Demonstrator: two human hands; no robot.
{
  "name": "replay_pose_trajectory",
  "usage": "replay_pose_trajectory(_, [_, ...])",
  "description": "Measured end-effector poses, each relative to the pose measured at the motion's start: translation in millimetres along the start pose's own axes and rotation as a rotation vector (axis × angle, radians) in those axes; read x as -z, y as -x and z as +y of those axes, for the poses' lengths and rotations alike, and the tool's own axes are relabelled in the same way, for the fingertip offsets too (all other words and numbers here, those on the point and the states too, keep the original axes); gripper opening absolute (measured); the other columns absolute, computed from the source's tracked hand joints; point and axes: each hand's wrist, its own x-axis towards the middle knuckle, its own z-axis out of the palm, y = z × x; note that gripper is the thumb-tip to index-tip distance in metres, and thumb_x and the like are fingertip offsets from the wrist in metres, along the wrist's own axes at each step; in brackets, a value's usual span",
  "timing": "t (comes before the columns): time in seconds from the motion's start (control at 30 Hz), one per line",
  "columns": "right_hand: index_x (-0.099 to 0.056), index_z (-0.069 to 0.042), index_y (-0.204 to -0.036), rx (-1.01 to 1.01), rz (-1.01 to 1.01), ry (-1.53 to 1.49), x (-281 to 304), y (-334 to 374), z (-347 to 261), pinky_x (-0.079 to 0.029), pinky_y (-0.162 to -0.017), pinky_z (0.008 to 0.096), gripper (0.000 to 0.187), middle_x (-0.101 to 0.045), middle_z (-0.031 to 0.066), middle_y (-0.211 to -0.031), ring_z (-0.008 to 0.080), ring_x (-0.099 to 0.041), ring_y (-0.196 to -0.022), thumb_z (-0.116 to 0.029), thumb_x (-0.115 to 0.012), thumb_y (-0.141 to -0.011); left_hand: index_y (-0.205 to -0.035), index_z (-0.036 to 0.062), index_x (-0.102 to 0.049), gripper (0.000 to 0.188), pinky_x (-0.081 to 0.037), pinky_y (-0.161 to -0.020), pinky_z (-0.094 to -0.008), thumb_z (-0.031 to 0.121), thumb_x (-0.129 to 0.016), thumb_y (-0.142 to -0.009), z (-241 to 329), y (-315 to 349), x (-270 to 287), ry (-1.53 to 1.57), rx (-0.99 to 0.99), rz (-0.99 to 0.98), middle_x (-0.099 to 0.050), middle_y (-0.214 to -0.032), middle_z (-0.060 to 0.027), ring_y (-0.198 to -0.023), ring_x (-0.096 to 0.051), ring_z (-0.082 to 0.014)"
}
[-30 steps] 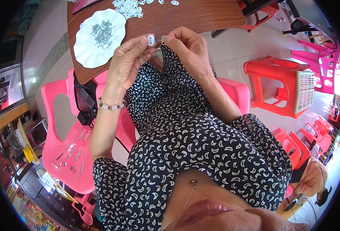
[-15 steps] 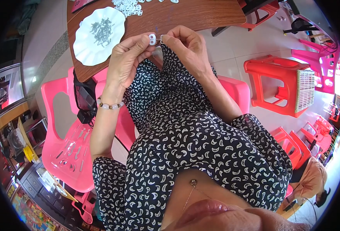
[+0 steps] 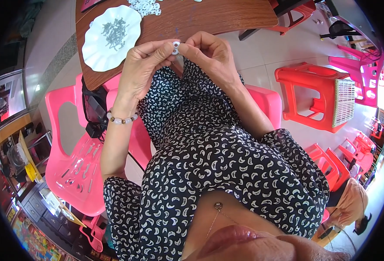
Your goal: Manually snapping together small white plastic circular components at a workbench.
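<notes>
My left hand [image 3: 142,65] pinches a small white plastic piece [image 3: 175,51] with two dark holes, between thumb and fingertips. My right hand [image 3: 213,58] is closed in a pinch against the right side of that piece; whatever lies between its fingertips is hidden. Both hands are held over my lap, just off the near edge of the brown table [image 3: 209,19]. On the table to the left, a white wavy-rimmed plate [image 3: 97,54] bears a heap of small grey screws [image 3: 117,34]. Behind it lies a pile of similar white pieces [image 3: 147,8].
A pink chair [image 3: 76,182] stands by my left side, with a black bag [image 3: 95,108] beside it. To the right are a red stool [image 3: 296,71] and more red stools [image 3: 327,161]. Another person [image 3: 351,202] is at the lower right.
The white piece and my right fingertips, which were a little apart with a thin bit between them, are now together. My right hand has shifted slightly left.
</notes>
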Motion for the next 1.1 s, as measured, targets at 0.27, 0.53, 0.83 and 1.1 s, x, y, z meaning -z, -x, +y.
replay_pose_trajectory(0.27, [-0.061, -0.002, -0.079, 0.147, -0.036, -0.152, 0.2, 3.1, 4.4, -0.040, -0.048, 0.0187, 0.022, -0.060, -0.0009, -0.064, 0.0039, -0.053, -0.055, -0.020, -0.072, -0.086, -0.096, 0.0001, -0.071, 0.025, -0.054, -0.068, -0.0269, 0.023, -0.068, -0.089, 6.8, 4.3, -3.5, 0.071, 0.058, -0.142, -0.069, -0.082, -0.0070, -0.070, -0.063, -0.0118])
replay_pose_trajectory(0.53, [-0.062, -0.002, -0.091, 0.233, -0.069, -0.194, 0.8, 3.0, 9.8, -0.044, -0.054, 0.0194, 0.021, -0.063, 0.0018, -0.081, 0.0051, -0.056, -0.066, -0.020, -0.071, -0.087, -0.095, 0.0002, -0.072, 0.027, -0.052, -0.065, -0.0238, 0.026, -0.068, -0.090, 17.3, 8.5, -10.9, -0.128, 0.016, -0.097, -0.067, -0.076, -0.0046, -0.067, -0.062, -0.0114])
replay_pose_trajectory(0.83, [-0.064, -0.004, -0.120, 0.278, -0.308, -0.255, 6.2, 1.1, 13.1, -0.045, -0.066, 0.0206, 0.034, -0.059, 0.0051, -0.114, 0.0074, -0.055, -0.083, -0.023, -0.064, -0.092, -0.090, 0.0006, -0.071, 0.029, -0.050, -0.062, -0.0200, 0.029, -0.068, -0.090, 18.2, 10.6, -9.8, -0.144, 0.040, -0.205, -0.067, -0.075, -0.0040, -0.065, -0.061, -0.0083])
replay_pose_trajectory(1.1, [-0.066, -0.003, -0.115, 0.304, -0.275, -0.329, 3.8, 1.6, 16.8, -0.046, -0.065, 0.0206, 0.029, -0.059, 0.0057, -0.111, 0.0085, -0.056, -0.081, -0.019, -0.065, -0.091, -0.091, 0.0005, -0.070, 0.032, -0.051, -0.063, -0.0193, 0.032, -0.066, -0.090, 14.9, 14.1, -12.3, -0.026, 0.078, -0.188, -0.069, -0.077, -0.0051, -0.068, -0.063, -0.0089])
